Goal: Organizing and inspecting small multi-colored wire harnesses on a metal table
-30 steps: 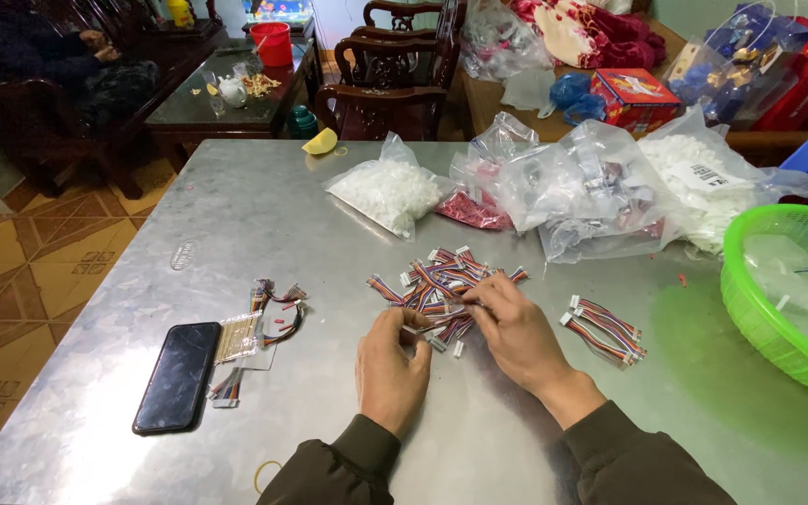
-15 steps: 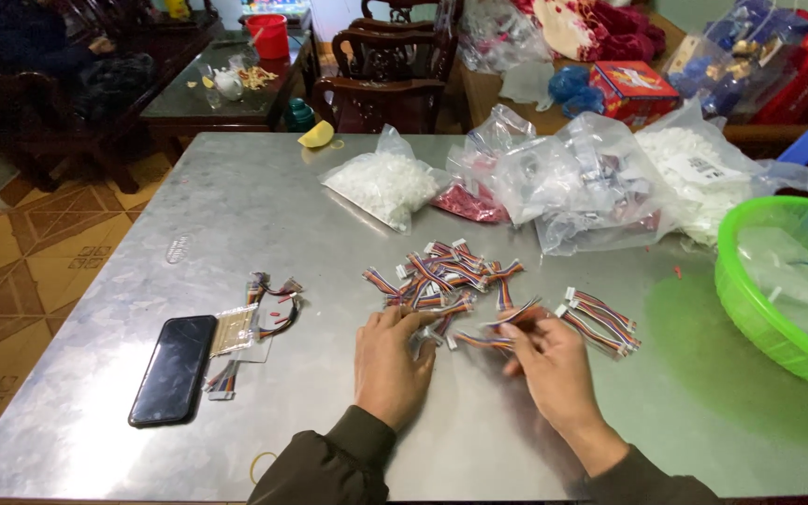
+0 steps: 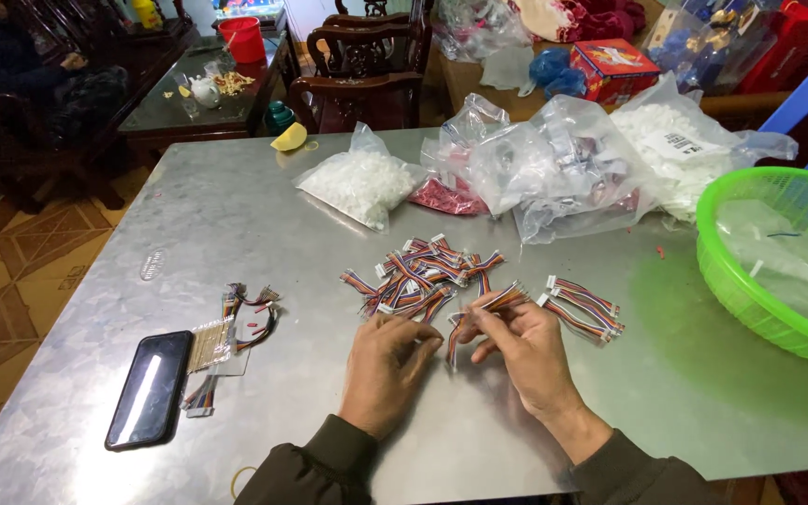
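Both hands sit low at the near middle of the dull grey metal table (image 3: 236, 215). The right hand (image 3: 526, 360) is pinched closed on a short multicoloured ribbon-wire harness with a white plug (image 3: 493, 301), fingertips up at its near end, the striped wires fanning away toward the top. The left hand (image 3: 387, 369) is curled loosely, fingers bent inward beside that harness; whether it actually grips anything, I cannot tell.

Right above the knuckles lies the loose heap of the same striped wire harnesses (image 3: 427, 276), touching nothing but the tabletop. Just right of the right hand, a small tidy bundle of harnesses (image 3: 584, 307) lies apart from the heap.

Further back, a row of packages: a clear plastic bag of small white parts (image 3: 359, 182) on the left, a crumpled clear bag with red pieces (image 3: 449, 192) next, then big clear bags (image 3: 563, 168) heaped together, one carrying a white rectangular label with dark print. A bright green plastic mesh basket (image 3: 750, 290) crowds the right edge.

On the left, a black smartphone (image 3: 150, 388) lies face up near the front edge, with a few loose wires and a small clear packet (image 3: 226, 337) just beside it. Between phone and left hand the metal is bare, and the near edge runs close under both wrists. Dark wooden chairs (image 3: 367, 65) stand behind the far edge.
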